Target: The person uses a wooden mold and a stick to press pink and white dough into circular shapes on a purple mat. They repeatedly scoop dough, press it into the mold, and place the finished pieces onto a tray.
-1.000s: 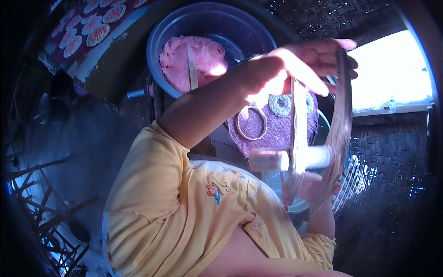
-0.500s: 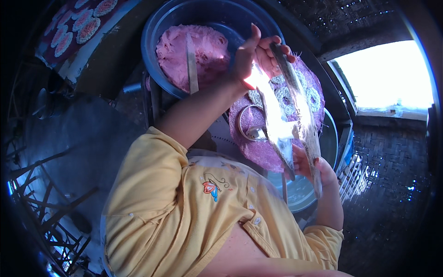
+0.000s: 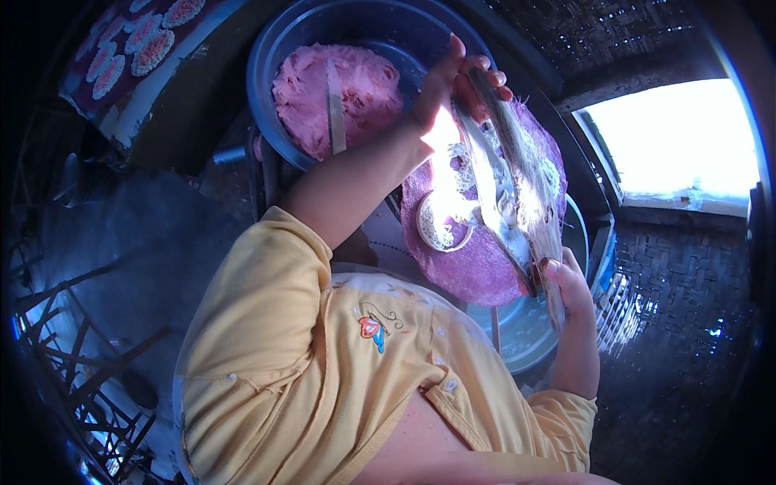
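Note:
My left hand (image 3: 465,85) is wrapped around the upper ends of a two-bar wooden press (image 3: 524,174). At its lower ends, my right hand (image 3: 570,284) squeezes the bars together. Beneath the press lies a purple woven mat (image 3: 461,276), carrying several round lacy patches of pale dough strands (image 3: 550,171), partly hidden by the bars. On the mat's left side sits a thin ring (image 3: 422,218). White strands (image 3: 439,229) lie inside it, and strong sunlight washes out part of the press and dough.
Beyond my left forearm stands a blue basin (image 3: 263,105) with pink dough (image 3: 368,81) and a flat stick (image 3: 335,113) in it. A pale basin (image 3: 529,335) is under the mat's near edge. Pink lacy rounds (image 3: 153,52) lie at far left. A bright opening (image 3: 671,145) is at right.
The bars have come closer together at their lower ends as my right hand closed in. White strands now fill much of the ring, which was mostly bare before.

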Action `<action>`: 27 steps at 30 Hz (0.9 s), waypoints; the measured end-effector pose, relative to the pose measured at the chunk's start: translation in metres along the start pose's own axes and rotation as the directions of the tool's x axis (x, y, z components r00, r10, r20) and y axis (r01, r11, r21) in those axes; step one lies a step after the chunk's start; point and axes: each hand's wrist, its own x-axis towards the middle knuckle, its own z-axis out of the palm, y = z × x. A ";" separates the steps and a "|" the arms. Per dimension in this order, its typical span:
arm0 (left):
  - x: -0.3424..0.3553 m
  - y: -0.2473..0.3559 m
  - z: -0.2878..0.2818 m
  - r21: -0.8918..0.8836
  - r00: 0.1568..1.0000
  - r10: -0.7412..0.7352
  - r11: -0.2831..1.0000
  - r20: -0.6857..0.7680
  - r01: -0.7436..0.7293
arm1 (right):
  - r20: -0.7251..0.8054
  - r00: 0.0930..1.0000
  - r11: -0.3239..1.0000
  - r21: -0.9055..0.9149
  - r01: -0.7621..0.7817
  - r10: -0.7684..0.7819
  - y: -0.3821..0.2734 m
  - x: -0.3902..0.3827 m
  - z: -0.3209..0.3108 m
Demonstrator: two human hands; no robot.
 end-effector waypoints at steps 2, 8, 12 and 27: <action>-0.006 -0.010 0.000 -0.019 0.999 -0.012 1.000 -0.032 0.011 | 0.199 0.980 0.999 0.040 -0.026 0.018 0.002 -0.003 -0.006; -0.033 -0.007 0.014 0.088 0.984 0.009 0.996 -0.176 0.006 | 0.290 0.956 0.990 0.118 -0.074 0.037 0.016 -0.011 0.005; -0.035 0.013 0.016 0.242 0.967 0.137 0.967 -0.214 -0.083 | 0.287 0.958 0.992 0.119 -0.039 0.003 0.019 0.000 0.024; -0.062 0.007 0.049 0.814 0.963 -0.263 -0.548 0.052 -0.193 | 0.167 0.785 0.792 0.280 0.542 -0.596 -0.002 0.032 0.068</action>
